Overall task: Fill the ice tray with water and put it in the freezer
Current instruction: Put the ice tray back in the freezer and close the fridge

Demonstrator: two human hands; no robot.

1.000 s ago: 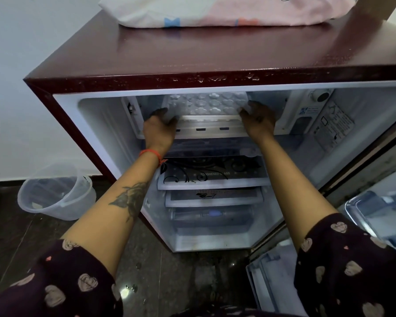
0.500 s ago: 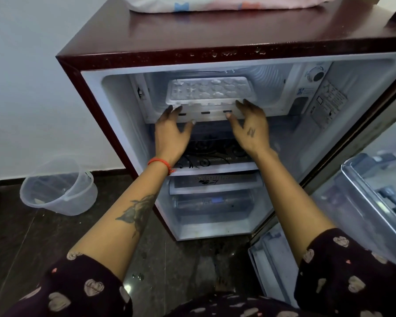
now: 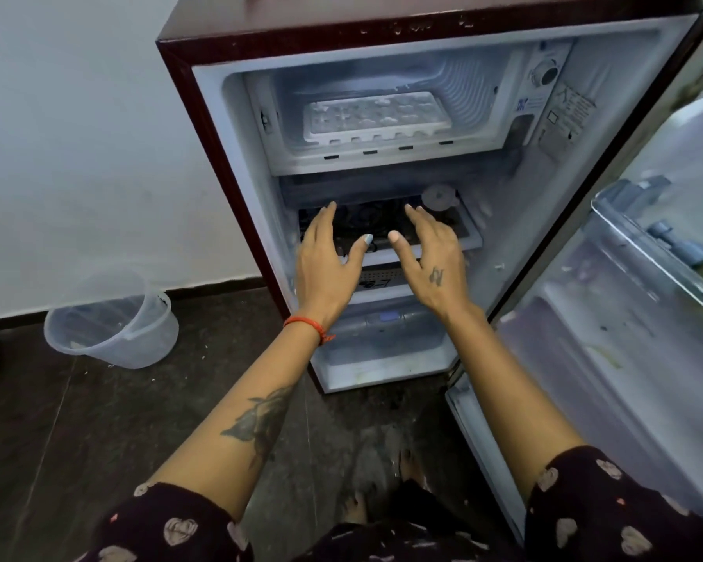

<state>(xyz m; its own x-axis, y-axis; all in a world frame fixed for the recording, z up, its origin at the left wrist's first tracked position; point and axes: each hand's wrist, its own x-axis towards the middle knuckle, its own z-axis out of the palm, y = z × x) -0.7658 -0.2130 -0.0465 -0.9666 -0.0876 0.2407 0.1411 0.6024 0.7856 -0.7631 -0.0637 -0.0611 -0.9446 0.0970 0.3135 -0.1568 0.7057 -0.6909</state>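
The white ice tray (image 3: 376,117) lies flat on the floor of the freezer compartment (image 3: 469,95) at the top of the open fridge. Nothing touches it. My left hand (image 3: 327,261) and my right hand (image 3: 433,257) hover side by side below the freezer, in front of the glass shelf (image 3: 469,233). Both hands have their fingers straight and spread, and both hold nothing.
The fridge door (image 3: 634,318) stands open on the right, its racks reaching toward me. A clear plastic bucket (image 3: 112,324) sits on the dark floor at the left by the wall. A small lidded container (image 3: 439,198) rests on the glass shelf. My bare feet (image 3: 382,488) show below.
Both hands let go of the ice tray and drew back down and toward me, out of the freezer. The tray stays inside. My view has risen and pulled back.
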